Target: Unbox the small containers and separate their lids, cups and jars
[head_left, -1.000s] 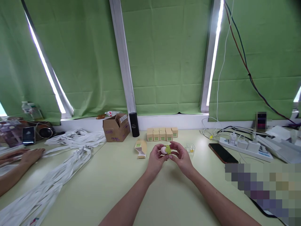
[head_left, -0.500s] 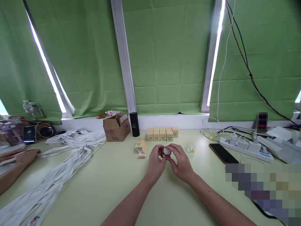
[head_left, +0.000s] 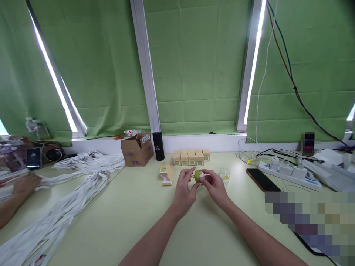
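Observation:
A small green and whitish object [head_left: 198, 176] is held between my two hands above the pale table [head_left: 133, 221]. My left hand [head_left: 184, 188] grips its green side with thumb and fingers. On its whitish side, the fingertips of my right hand [head_left: 216, 187] are closed. Just right of my right hand stands a small clear container [head_left: 224, 174] with something yellow inside. An opened kraft carton [head_left: 166, 174] lies left of my left hand. Behind the hands, several small kraft boxes [head_left: 192, 158] with green labels stand in a row.
A brown cardboard box [head_left: 137, 149] and a black cylinder [head_left: 158, 146] stand behind. White strips [head_left: 80, 195] cover the left side, near another person's hand [head_left: 26, 184]. A phone [head_left: 263, 180] and power strip [head_left: 291, 173] lie right.
The object between my hands has turned, so its green side now shows instead of a white face with a dark rim. My right hand's fingers have shifted. The other person's hand has moved slightly left.

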`<state>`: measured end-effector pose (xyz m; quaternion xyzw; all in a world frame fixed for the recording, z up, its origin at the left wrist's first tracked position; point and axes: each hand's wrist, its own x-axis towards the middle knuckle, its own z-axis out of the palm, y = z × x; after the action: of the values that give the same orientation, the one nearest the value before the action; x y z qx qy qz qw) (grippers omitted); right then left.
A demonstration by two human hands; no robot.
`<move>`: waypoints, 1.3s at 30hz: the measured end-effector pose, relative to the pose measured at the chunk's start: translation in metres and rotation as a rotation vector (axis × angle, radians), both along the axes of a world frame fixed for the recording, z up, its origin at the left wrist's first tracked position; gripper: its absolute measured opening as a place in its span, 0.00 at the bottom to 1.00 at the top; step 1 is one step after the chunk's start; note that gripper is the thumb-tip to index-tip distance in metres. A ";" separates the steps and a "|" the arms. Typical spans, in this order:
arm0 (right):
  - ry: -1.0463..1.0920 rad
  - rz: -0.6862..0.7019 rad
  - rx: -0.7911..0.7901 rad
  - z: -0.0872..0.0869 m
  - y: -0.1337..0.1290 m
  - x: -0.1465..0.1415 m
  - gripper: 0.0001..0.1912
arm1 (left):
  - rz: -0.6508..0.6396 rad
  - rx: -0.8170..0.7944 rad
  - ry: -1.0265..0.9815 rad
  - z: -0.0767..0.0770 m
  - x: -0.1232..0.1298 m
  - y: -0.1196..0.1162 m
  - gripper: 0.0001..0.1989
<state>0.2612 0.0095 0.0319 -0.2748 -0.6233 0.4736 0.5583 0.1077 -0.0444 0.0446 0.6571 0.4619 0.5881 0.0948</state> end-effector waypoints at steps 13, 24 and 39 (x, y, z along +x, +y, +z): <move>-0.122 -0.043 0.039 -0.006 0.007 0.004 0.19 | 0.084 -0.100 -0.073 -0.006 -0.006 0.012 0.12; -0.663 -0.272 0.727 -0.006 -0.003 0.008 0.15 | -0.049 -0.135 0.046 -0.011 -0.001 0.009 0.14; -0.833 -0.374 0.851 -0.004 -0.002 0.004 0.18 | 0.027 -0.139 0.125 -0.008 0.001 0.013 0.15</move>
<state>0.2654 0.0071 0.0283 -0.2943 -0.8641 -0.0689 0.4024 0.1086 -0.0313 0.0365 0.6781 0.5153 0.5139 0.1032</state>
